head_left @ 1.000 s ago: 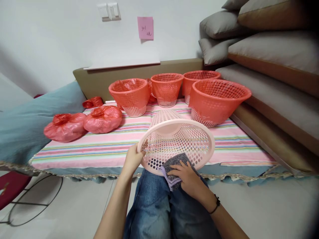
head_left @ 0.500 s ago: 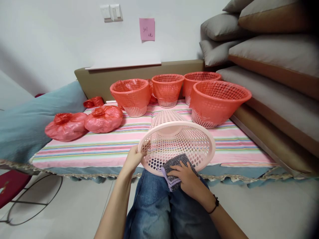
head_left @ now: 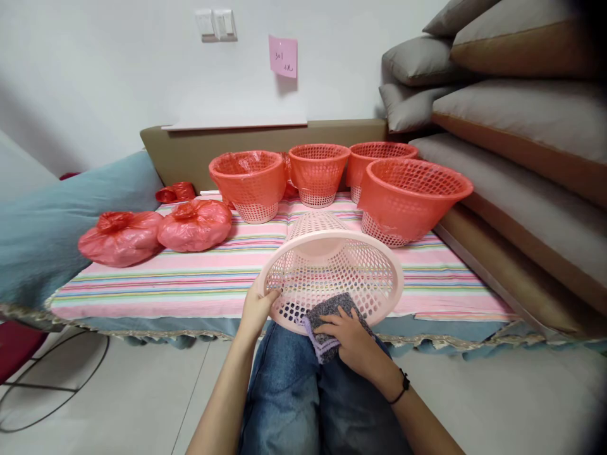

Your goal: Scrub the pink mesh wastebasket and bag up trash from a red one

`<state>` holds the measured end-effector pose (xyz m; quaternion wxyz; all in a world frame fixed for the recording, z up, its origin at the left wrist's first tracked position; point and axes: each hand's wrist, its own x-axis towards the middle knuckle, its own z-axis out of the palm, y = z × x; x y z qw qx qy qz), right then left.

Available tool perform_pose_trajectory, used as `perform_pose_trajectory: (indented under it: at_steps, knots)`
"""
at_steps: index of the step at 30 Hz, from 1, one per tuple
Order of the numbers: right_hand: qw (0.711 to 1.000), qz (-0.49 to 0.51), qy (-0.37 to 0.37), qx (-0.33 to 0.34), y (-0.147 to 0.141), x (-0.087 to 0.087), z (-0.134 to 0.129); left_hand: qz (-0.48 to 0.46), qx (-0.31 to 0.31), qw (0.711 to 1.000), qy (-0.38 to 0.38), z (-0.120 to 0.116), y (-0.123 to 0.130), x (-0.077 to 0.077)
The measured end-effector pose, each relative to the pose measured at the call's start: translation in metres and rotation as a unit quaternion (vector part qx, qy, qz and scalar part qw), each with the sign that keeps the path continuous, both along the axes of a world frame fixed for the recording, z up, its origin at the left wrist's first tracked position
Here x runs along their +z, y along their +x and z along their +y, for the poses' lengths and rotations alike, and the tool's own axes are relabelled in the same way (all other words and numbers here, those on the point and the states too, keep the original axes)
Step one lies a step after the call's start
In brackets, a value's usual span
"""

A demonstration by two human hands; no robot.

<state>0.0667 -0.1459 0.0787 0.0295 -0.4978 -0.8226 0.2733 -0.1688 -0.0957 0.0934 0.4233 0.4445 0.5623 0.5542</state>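
A pale pink plastic basket (head_left: 396,259) with a lattice wall lies tilted on its side, its mouth facing me over my knees. My left hand (head_left: 258,308) grips the rim at the left, thumb inside. On the lower rim lies a folded grey cloth (head_left: 334,308) with a purple edge. My right hand (head_left: 351,338) presses on that cloth with its fingers spread, holding it against the rim. The parts of the rim under the cloth are hidden.
Several baskets lined with red plastic bags, such as the front right one (head_left: 408,205), stand behind. Two tied red bags (head_left: 194,225) lie at left, near a red roll (head_left: 175,192). Stacked cushions (head_left: 521,120) rise at right. A striped cloth (head_left: 190,284) covers the seat.
The view has shifted slightly. Both hands keep their places on the basket and the cloth, with hardly any movement.
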Motion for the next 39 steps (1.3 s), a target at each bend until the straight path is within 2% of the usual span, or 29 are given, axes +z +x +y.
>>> perform_pose_trajectory:
  at_steps: [4,7,9,12,15,18,21,23,25,28,32,35,39]
  knots:
    - [1.000,0.022,0.004,0.003,0.003,0.002,0.001,-0.108,-0.087,0.990,-0.013,0.000,0.001,-0.005]
    - [0.999,0.049,-0.007,0.010,0.007,0.003,0.002,-0.097,-0.161,0.982,-0.033,0.002,-0.003,0.001]
    - [0.998,0.052,-0.020,0.013,0.009,0.003,0.003,-0.061,-0.188,0.979,-0.036,0.004,-0.004,0.006]
    - [0.998,0.052,-0.024,0.013,0.012,0.003,0.005,-0.013,-0.167,0.986,-0.018,0.005,-0.001,0.009]
    - [0.992,0.119,-0.024,0.021,0.017,0.009,0.017,0.000,-0.098,0.995,-0.013,0.005,0.007,0.008]
    - [0.968,0.249,-0.011,0.000,0.018,0.024,0.047,-0.034,-0.059,0.998,-0.008,0.005,0.014,0.005]
    - [0.940,0.324,0.091,-0.062,0.011,0.033,0.092,-0.070,-0.076,0.994,0.018,0.006,0.017,0.003]
    - [0.940,0.268,0.186,-0.104,0.003,0.028,0.122,-0.071,-0.096,0.992,0.032,0.007,0.016,0.001]
    - [0.953,0.144,0.232,-0.127,-0.008,0.013,0.146,-0.056,-0.107,0.992,0.038,0.008,0.014,-0.001]
    - [0.970,0.044,0.199,-0.132,-0.024,-0.017,0.167,-0.025,-0.119,0.992,0.037,0.008,0.011,-0.004]
    - [0.980,-0.026,0.143,-0.138,-0.040,-0.048,0.174,0.028,-0.141,0.989,0.035,0.009,0.007,-0.003]
    - [0.981,-0.059,0.119,-0.138,-0.044,-0.057,0.177,0.033,-0.176,0.983,0.028,0.011,0.007,0.000]
    - [0.983,-0.075,0.095,-0.137,-0.043,-0.056,0.180,0.022,-0.207,0.978,0.021,0.017,0.012,0.004]
